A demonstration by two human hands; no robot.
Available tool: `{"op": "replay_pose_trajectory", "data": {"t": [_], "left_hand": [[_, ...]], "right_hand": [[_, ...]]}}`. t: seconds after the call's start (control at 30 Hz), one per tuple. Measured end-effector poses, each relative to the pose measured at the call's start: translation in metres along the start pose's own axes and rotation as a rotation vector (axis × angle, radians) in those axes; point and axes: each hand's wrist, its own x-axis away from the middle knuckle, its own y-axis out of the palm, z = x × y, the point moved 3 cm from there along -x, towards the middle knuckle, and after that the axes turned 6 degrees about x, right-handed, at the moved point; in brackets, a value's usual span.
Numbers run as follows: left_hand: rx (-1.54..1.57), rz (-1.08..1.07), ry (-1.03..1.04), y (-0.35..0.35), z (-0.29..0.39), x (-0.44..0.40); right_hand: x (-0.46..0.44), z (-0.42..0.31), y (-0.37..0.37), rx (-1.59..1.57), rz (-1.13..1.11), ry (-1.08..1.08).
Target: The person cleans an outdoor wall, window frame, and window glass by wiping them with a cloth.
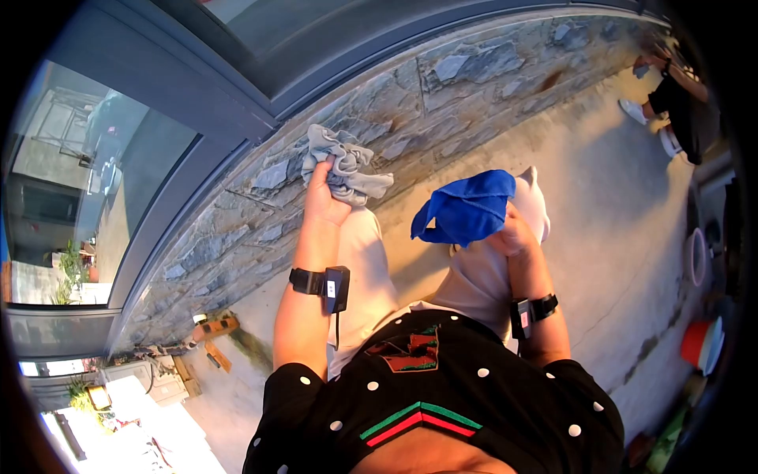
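My left hand (325, 197) is closed around a crumpled light-grey cloth (347, 170), held up in front of the stone wall below the window frame. In my right hand (515, 233) is a blue cloth (466, 207), gripped at its right side and hanging loosely to the left over my right leg. The two cloths are apart from each other. Folds of each cloth hide part of the fingers. Both forearms wear a black strap with a small box.
A grey-framed window (87, 182) rises on the left above the stone wall (474, 71). Another person (679, 103) is at the far right along the wall. An orange bucket (696, 344) stands at the right edge. A bright white table (150, 434) is at lower left, near wood pieces (215, 328).
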Motion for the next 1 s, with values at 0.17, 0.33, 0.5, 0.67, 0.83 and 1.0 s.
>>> {"op": "replay_pose_trajectory", "data": {"t": [0.17,0.33,0.5,0.67,0.83,1.0], "left_hand": [[-0.079,-0.141,0.239,-0.009,0.032,0.03],[-0.455,0.231,0.916,-0.016,0.086,0.056],[-1.599,0.384,1.398,0.006,0.079,0.054],[-1.832,0.136,1.438,0.057,0.032,0.02],[-1.89,0.052,1.41,0.049,0.04,0.027],[-1.805,0.363,1.407,-0.001,0.108,0.066]], "right_hand": [[0.002,-0.003,0.007,0.031,0.067,0.0],[0.003,0.004,0.002,0.027,0.045,0.0],[-0.002,0.004,0.005,0.052,0.087,-0.036],[-0.007,0.005,0.004,0.038,0.033,0.01],[0.001,0.004,0.01,0.013,0.079,0.016],[0.006,0.005,0.002,-0.013,0.125,0.039]]}}
